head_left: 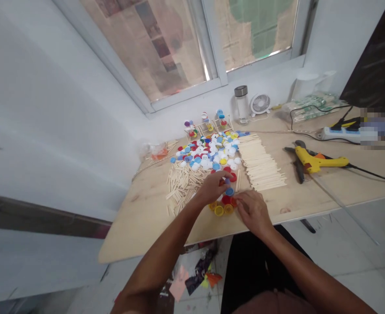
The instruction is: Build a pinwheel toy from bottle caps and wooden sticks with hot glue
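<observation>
Left hand (216, 186): palm out of view, back of the hand up, fingers curled in to a narrow gap. A bluish-purple cap (227, 181) sits at its fingertips, probably pinched, but small and blurred, so can't tell for sure. Right hand (253, 211): thumb and fingers drawn close together, tips at an orange-red cap (234, 202) at the near edge of the cap cluster; thumb side partly hidden, can't tell if it grips or only touches. Left wrist and forearm cover part of the loose short sticks (182, 183).

Cluster lies on the tabletop (136, 222) between the hands, near the front edge: round plastic caps, a blue cap (229, 191), a red cap (226, 199) and yellow caps (219, 211) along the near side. More red ones lie just beyond the left hand. Big mixed heap of caps (208, 163) farther back, white, blue, red, yellow, overlapping. Flat wooden sticks (262, 163) lie side by side to the right of the heap.

Behind the heap, small stick racks with caps on them (208, 124), details too small to read. Yellow glue gun (316, 163) at right, well apart from both hands. Power strip (341, 134) runs into a pixelated patch; its far end is unreadable.
</observation>
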`<move>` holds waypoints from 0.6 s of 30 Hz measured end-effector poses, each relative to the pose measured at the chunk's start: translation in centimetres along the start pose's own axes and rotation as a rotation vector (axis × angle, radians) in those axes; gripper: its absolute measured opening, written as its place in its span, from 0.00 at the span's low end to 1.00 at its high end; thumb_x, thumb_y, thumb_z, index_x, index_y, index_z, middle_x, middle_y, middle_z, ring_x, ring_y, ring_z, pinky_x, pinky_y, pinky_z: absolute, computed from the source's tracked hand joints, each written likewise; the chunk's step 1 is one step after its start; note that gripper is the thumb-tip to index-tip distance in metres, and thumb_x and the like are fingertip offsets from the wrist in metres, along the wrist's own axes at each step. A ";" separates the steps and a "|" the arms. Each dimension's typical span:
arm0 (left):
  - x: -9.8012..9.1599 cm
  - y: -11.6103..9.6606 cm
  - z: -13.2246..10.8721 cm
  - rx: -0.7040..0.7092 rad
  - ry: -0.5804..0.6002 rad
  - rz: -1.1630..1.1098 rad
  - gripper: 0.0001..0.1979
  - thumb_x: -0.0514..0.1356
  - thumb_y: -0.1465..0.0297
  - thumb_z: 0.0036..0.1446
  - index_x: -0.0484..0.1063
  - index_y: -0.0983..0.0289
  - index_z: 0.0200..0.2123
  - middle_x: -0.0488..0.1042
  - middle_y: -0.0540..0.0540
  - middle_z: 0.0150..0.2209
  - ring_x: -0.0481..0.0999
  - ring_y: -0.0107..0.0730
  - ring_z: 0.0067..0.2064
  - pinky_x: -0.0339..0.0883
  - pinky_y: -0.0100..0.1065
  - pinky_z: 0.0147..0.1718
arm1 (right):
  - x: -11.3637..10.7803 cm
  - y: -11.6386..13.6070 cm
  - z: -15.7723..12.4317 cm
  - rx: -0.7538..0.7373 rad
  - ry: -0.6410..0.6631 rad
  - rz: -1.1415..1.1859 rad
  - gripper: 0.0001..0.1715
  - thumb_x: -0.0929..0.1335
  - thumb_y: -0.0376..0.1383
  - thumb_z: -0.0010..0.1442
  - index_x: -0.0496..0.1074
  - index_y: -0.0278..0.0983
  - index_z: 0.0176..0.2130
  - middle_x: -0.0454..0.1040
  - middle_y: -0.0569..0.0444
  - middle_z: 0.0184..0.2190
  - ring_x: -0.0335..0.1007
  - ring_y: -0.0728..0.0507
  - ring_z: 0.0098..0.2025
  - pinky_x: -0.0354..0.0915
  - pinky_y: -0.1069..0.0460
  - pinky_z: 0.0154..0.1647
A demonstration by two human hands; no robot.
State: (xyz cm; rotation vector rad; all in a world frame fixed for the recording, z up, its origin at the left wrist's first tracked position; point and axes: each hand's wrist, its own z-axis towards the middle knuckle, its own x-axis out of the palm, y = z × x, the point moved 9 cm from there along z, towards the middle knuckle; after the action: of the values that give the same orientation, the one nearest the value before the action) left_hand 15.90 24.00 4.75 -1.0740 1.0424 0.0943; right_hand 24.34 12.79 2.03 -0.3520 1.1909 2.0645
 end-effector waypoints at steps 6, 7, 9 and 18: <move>1.6 0.1 -0.8 0.021 0.043 0.184 0.17 0.59 0.77 0.48 0.73 0.58 0.42 0.75 0.51 0.36 0.73 0.33 0.36 0.67 0.35 0.40 | 0.0 0.2 0.0 0.008 0.020 -0.022 0.11 0.62 0.30 0.60 0.73 0.37 0.38 0.76 0.50 0.34 0.68 0.42 0.40 0.59 0.46 0.43; 1.8 -0.1 -0.9 0.034 0.049 0.230 0.17 0.58 0.77 0.49 0.73 0.58 0.43 0.75 0.52 0.38 0.74 0.35 0.38 0.67 0.36 0.42 | 0.0 0.2 0.0 0.009 0.019 -0.023 0.11 0.62 0.30 0.60 0.73 0.37 0.38 0.76 0.50 0.34 0.68 0.42 0.40 0.59 0.46 0.43; 2.1 -0.4 -1.2 0.057 0.067 0.306 0.18 0.57 0.77 0.50 0.72 0.58 0.45 0.75 0.54 0.41 0.74 0.37 0.41 0.66 0.36 0.44 | 0.0 0.1 0.0 0.009 0.014 -0.019 0.11 0.62 0.30 0.60 0.73 0.37 0.37 0.76 0.50 0.34 0.68 0.42 0.40 0.59 0.46 0.43; 2.3 0.0 -1.6 0.014 0.041 0.282 0.20 0.57 0.77 0.50 0.70 0.59 0.48 0.76 0.53 0.44 0.74 0.35 0.42 0.68 0.36 0.44 | 0.1 -0.1 0.1 0.014 -0.001 -0.014 0.10 0.63 0.31 0.60 0.73 0.38 0.36 0.75 0.50 0.33 0.68 0.42 0.39 0.59 0.47 0.42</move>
State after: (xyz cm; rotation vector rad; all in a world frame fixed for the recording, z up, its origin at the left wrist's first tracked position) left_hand 16.14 21.87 2.90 -0.9146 1.2250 0.2926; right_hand 24.30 12.93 1.94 -0.3513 1.1989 2.0434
